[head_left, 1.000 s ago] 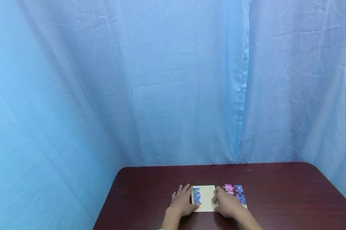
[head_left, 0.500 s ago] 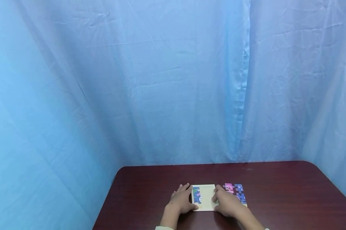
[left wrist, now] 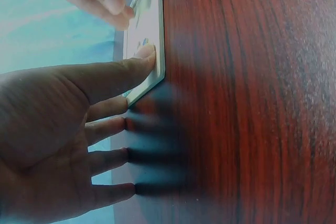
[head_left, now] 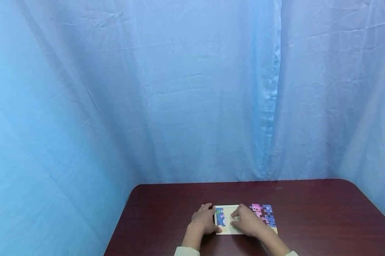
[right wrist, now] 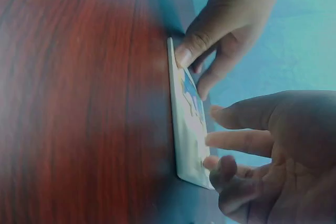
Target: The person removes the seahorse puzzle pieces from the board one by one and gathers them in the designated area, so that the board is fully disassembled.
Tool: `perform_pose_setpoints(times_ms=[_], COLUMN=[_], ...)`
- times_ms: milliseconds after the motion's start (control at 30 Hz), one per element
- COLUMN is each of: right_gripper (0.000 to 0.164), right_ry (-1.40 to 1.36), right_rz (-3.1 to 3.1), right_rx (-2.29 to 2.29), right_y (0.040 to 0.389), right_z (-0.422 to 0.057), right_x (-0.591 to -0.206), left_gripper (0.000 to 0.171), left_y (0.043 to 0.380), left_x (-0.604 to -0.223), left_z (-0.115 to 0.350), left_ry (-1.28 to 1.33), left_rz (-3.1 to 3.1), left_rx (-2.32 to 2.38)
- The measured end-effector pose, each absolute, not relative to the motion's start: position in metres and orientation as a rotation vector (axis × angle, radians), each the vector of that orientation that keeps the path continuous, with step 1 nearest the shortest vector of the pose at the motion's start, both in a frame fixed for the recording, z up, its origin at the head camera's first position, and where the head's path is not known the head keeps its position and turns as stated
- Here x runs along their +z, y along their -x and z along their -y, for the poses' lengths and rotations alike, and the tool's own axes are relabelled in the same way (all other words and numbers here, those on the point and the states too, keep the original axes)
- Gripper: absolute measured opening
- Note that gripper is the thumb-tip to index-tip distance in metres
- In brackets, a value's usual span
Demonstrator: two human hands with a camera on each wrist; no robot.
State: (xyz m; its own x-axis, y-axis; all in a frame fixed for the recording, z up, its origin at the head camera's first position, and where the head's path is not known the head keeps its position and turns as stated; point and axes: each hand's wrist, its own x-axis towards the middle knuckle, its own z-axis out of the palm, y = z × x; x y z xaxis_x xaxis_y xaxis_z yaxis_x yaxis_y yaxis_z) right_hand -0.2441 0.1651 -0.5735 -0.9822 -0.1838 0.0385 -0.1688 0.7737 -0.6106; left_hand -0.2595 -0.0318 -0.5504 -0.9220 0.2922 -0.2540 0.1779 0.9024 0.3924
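A shallow cream puzzle tray lies flat on the table, with a strip of blue picture pieces along its left side. My left hand rests at the tray's left end. Its thumb presses the near left corner, while its straight, spread fingers reach down beside the tray in the left wrist view. Over the bare right part of the tray is my right hand, thumb and fingers apart. Nothing shows between those fingertips in the right wrist view, where the tray's long near edge is visible.
Pink and blue jigsaw pieces lie close together to the right of the tray, partly hidden by the right hand and forearm. The dark red wooden table ends at a light blue curtain behind.
My right hand has moved left from the tray's right edge to over its middle, uncovering more of the loose pieces. The left hand keeps its place at the left end.
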Motion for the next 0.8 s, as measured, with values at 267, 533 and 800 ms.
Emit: perform_pose_setpoints(times_ms=[267, 533, 800], right_gripper=[0.028, 0.037, 0.049], right_ry=[0.243, 0.285, 0.264], right_rz=[-2.933, -2.929, -2.906], right_rx=[-1.140, -1.089, -1.051], right_y=[0.251, 0.253, 0.256], right_z=[-0.154, -0.152, -0.148], right_x=[-0.585, -0.583, -0.581], left_gripper=[0.079, 0.060, 0.045], left_y=[0.262, 0.262, 0.261], left_x=[-0.552, -0.562, -0.567], left_z=[0.034, 0.026, 0.014], left_ry=[-0.359, -0.348, -0.281], left_rz=[-2.750, -2.882, -3.039], left_rx=[0.495, 0.327, 0.167])
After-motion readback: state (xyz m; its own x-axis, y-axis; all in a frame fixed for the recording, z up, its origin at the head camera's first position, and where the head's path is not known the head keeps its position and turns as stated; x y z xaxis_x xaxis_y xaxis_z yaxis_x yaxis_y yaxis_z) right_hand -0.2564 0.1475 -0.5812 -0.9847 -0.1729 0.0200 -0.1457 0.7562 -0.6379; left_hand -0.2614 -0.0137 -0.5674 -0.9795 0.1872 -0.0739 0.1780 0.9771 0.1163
